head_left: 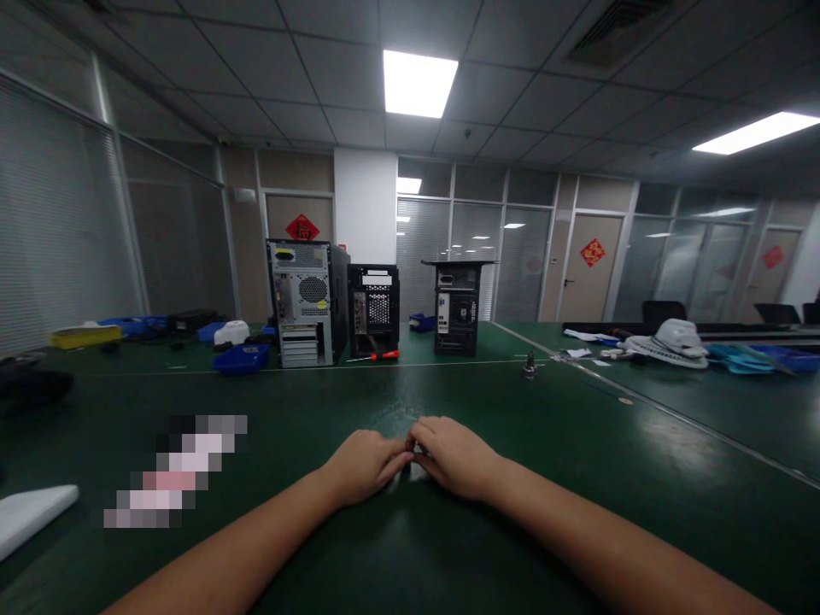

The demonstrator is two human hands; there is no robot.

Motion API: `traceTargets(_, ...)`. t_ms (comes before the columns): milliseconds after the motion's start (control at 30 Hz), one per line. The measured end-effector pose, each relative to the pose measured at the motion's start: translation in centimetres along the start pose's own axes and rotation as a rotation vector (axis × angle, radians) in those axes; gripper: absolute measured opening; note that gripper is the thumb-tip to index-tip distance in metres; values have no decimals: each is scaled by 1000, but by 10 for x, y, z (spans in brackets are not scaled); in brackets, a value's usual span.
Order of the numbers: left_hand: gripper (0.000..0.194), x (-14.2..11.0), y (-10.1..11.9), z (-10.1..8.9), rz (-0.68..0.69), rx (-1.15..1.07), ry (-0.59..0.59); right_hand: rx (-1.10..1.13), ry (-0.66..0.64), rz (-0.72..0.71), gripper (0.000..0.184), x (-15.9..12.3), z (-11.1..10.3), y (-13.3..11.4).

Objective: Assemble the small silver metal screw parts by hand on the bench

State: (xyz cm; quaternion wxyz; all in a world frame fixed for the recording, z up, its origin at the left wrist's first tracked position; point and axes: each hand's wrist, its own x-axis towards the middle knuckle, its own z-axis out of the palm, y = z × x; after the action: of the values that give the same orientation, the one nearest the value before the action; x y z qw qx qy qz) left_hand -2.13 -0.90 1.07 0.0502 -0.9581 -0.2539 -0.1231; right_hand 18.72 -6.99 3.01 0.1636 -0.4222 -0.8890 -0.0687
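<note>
Just above the green tabletop [423, 547], my left hand [362, 465] and my right hand [456, 457] meet at the fingertips. Both are closed in a pinch around one spot. A small dark bit shows between and below the fingers, but its kind is too small and too hidden to make out. Farther off, beyond my hands, a red-handled screwdriver [384, 354] lies in front of the computer cases. To the right stands a small dark metal part [529, 367] on the table.
Three computer cases stand across the table: a tall one [306, 299], a smaller one [373, 312] and a black one [456, 316]. A blue tray [241, 359] sits at left, near a yellow tray [86, 336]. At right are a white hat [672, 342] and blue cloth [743, 359].
</note>
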Motion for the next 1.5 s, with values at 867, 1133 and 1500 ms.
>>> traceTargets(867, 41, 1, -1, 5, -6, 44, -7, 427, 328, 897, 17, -90, 18, 236)
traceTargets(1133, 39, 1, 1, 2, -15, 35, -13, 389, 510, 925, 23, -89, 3, 237)
traceTargets(1500, 40, 2, 0, 3, -16, 31, -21, 175, 573, 831, 45, -97, -22, 235)
